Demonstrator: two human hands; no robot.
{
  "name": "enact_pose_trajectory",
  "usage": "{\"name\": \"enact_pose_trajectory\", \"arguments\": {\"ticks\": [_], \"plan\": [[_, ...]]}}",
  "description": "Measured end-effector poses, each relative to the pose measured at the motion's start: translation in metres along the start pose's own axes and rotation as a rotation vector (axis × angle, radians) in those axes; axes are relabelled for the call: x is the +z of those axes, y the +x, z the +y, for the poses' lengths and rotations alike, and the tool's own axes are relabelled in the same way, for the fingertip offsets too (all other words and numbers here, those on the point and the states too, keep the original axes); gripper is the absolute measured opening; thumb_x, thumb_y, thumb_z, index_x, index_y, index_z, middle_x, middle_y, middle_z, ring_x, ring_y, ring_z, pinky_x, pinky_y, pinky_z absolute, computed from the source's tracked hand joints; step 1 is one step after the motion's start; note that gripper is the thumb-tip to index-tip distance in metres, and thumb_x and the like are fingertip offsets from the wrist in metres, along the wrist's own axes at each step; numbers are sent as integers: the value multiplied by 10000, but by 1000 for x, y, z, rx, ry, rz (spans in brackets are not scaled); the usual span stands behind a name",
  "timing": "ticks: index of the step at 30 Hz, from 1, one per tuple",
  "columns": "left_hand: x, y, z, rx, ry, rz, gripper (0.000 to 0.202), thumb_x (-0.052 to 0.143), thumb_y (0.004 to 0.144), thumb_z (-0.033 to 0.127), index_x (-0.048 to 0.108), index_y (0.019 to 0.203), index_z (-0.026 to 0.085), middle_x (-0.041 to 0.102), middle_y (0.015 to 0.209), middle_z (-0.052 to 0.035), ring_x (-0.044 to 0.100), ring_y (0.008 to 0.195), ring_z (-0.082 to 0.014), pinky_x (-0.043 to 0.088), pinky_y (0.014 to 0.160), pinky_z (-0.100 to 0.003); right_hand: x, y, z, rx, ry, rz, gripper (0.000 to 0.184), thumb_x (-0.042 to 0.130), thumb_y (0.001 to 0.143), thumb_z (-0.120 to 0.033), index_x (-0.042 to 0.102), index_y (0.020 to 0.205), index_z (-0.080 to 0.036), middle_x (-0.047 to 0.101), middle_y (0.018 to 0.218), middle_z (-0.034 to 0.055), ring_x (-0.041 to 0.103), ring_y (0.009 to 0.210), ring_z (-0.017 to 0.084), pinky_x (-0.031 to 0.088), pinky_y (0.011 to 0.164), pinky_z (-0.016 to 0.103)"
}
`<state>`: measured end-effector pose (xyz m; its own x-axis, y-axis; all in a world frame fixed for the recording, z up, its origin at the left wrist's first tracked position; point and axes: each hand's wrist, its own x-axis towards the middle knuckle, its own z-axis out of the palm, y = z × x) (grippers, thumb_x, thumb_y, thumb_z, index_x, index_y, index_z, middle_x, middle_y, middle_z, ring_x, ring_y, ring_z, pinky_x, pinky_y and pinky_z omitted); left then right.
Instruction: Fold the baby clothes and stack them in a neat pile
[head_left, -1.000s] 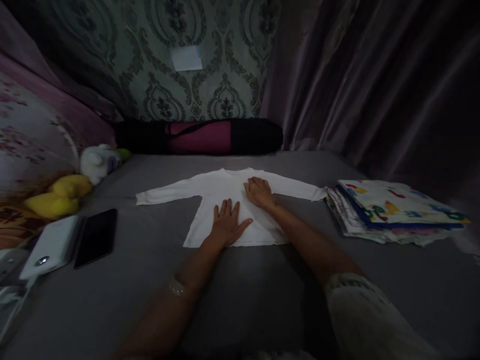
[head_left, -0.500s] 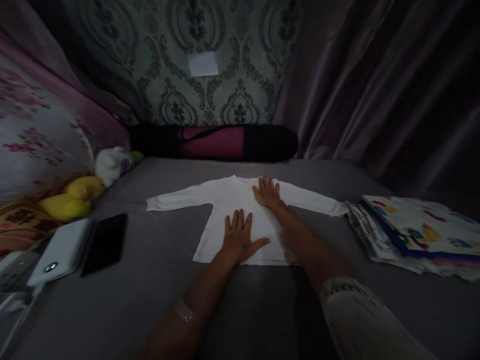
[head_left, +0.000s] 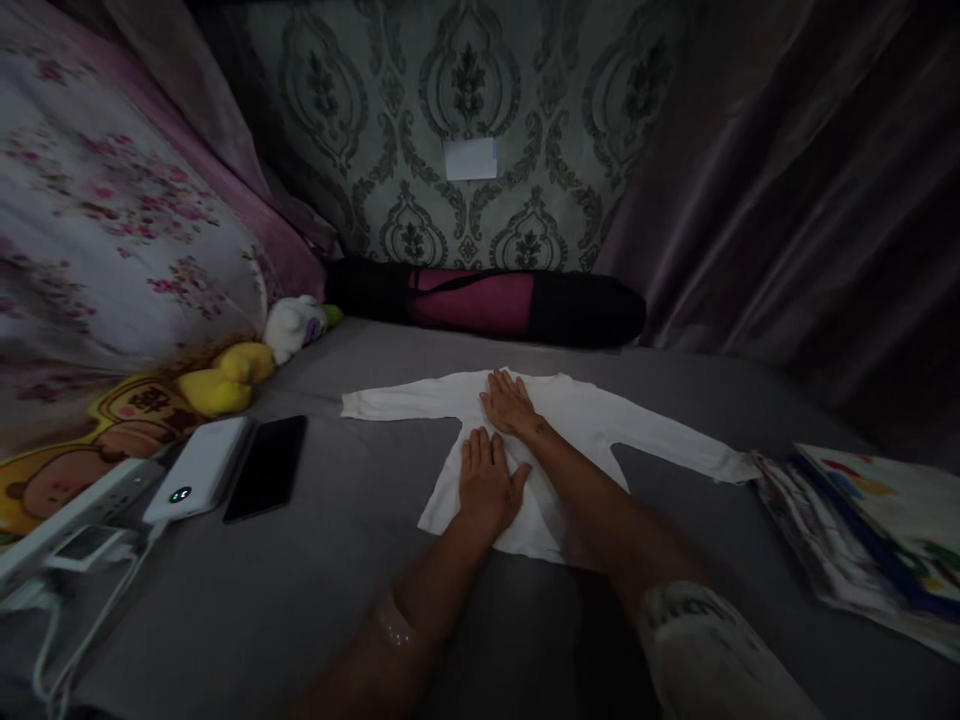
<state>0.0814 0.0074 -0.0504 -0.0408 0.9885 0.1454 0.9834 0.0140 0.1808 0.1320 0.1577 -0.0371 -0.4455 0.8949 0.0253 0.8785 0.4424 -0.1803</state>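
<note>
A white long-sleeved shirt (head_left: pixel 559 410) lies spread on the grey bed sheet (head_left: pixel 315 610), both sleeves stretched out sideways. My left hand (head_left: pixel 489 482) rests flat on the lower left part of its body, fingers extended and thumb out to the right. Higher up, near the collar and left shoulder, my right hand (head_left: pixel 511 402) lies palm down on the fabric with its fingers stretched out. My right forearm crosses over the shirt's middle and hides part of its lower right side and hem. Neither hand grips the cloth.
A stack of folded clothes (head_left: pixel 877 530) stands at the right, touching the right cuff. On the left lie a black phone (head_left: pixel 267 468), a white power bank (head_left: pixel 201 468), a power strip (head_left: pixel 82 515) with cables, and plush toys (head_left: pixel 225 380). A black and pink long bag (head_left: pixel 472 302) lies against the wall.
My right hand has slid from the shirt's right shoulder across to the left shoulder area. My left hand stays flat on the lower body. The view has turned left and tilted.
</note>
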Motion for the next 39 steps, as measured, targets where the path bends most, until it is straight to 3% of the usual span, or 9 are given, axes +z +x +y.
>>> {"name": "enact_pose_trajectory", "arguments": {"ticks": [6,11,18,23,27,30,33,39], "plan": [[1,-3,3,-67,-28,-44,782,255,938,621,347,1489,74,251,1556,-229,156,1455,-399,160,1154,-598,8,16,2,81,19,1,671,169,998,-450,241,1515,-29,178,1602,136,113,1477,252,71,1185,442],[1,-4,3,-70,-21,-75,779,235,940,616,312,1506,86,231,1566,-215,115,1459,-410,131,1151,-616,13,18,3,80,23,11,668,182,992,-454,247,1518,-48,177,1604,126,101,1479,251,60,1183,458],[-6,-4,2,-64,-4,-71,786,232,943,620,338,1491,66,250,1553,-239,157,1451,-413,165,1146,-605,-7,14,12,74,153,-63,643,144,998,-449,195,1542,-109,141,1615,103,90,1485,218,85,1186,419],[-12,-3,4,-6,2,2,727,223,971,556,377,1466,47,289,1543,-225,204,1455,-361,164,1167,-564,-16,-12,40,339,56,170,643,172,990,-390,216,1521,-31,171,1601,156,126,1476,253,72,1185,433],[-9,-4,5,74,-8,-14,720,213,977,544,367,1472,44,279,1552,-205,195,1463,-332,153,1188,-517,-9,-25,59,555,-7,140,720,148,980,-452,185,1517,26,141,1597,198,97,1476,305,71,1177,505],[-5,-4,4,87,1,-64,749,203,969,575,354,1480,48,281,1552,-204,213,1458,-333,172,1184,-507,-1,-25,66,557,1,83,755,128,973,-493,166,1524,22,118,1601,192,85,1477,317,88,1171,529],[-2,-4,2,94,35,-73,762,207,961,595,343,1486,60,271,1558,-197,207,1459,-332,174,1181,-507,3,-24,66,561,9,109,743,146,976,-488,169,1527,10,117,1604,180,84,1476,314,81,1170,533],[-6,-3,-1,109,72,-120,775,206,956,608,326,1490,60,264,1560,-207,208,1458,-338,193,1170,-501,-8,-28,64,533,125,76,715,203,983,-477,178,1531,-18,90,1613,167,55,1482,301,45,1181,507]]}}
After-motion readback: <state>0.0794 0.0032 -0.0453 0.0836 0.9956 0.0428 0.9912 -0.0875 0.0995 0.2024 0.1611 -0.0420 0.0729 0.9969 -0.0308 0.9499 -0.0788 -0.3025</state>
